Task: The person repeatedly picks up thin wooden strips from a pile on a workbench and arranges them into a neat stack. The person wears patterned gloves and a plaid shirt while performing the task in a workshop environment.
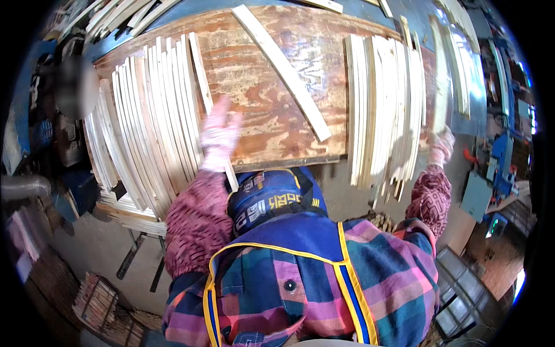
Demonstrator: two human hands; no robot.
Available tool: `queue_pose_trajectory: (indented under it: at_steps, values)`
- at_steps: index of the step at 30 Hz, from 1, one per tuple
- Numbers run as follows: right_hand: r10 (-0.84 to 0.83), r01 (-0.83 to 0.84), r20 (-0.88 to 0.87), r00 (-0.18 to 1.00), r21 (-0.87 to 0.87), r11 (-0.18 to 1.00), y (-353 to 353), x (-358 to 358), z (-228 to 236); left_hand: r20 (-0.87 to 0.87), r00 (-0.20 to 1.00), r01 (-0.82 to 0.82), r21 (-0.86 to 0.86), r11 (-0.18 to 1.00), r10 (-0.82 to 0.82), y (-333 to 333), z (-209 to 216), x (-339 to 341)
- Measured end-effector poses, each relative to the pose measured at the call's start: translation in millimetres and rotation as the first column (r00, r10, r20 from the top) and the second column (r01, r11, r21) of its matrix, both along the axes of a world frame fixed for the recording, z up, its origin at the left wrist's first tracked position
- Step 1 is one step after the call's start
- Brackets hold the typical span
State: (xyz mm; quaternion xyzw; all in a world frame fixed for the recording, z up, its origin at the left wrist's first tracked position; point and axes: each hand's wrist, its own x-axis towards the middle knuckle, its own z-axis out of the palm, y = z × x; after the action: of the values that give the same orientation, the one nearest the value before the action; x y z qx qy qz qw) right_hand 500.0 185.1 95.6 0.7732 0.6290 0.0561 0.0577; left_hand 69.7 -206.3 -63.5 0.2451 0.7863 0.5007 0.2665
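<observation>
My left hand (219, 137), in a pale pink glove, is over a single wooden strip (199, 72) at the inner edge of the left row of strips (153, 115). Its fingers are stretched out and apart, and whether the palm touches the strip I cannot tell. Out to the right, my right hand (441, 146) is closed around the near end of a long wooden strip (439, 75), slightly blurred, which points away from me. That strip is just right of the right row of strips (378, 104). Another loose strip (283, 72) lies slanted between the rows.
Both rows rest on a stained plywood board (243, 69). More strips lie at the far left (124, 14) and on a blue surface (477, 104) at the right. Blue machinery (502, 159) stands farther right. A flexible duct (26, 187) reaches in from the left.
</observation>
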Motion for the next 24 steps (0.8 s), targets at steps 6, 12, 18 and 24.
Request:
queue_pose_trajectory:
  at_steps: [6,12,18,24]
  values:
    - [0.131,-0.135,0.264,0.956,0.0,0.991,64,4,-2,-0.189,0.945,0.085,-0.647,0.758,-0.267,177,7,83]
    - [0.643,-0.623,-0.349,0.682,0.185,0.76,51,-126,-57,-0.227,0.974,-0.142,-0.598,0.789,0.003,191,-21,65]
    - [0.753,-0.816,-0.4,0.523,0.02,0.578,80,-286,-100,0.202,0.979,0.16,-0.624,0.765,-0.039,175,0,-13]
    - [0.868,-0.888,-0.188,0.459,-0.108,0.446,134,-435,-157,0.813,0.553,-0.23,-0.063,0.971,0.184,145,-28,-14]
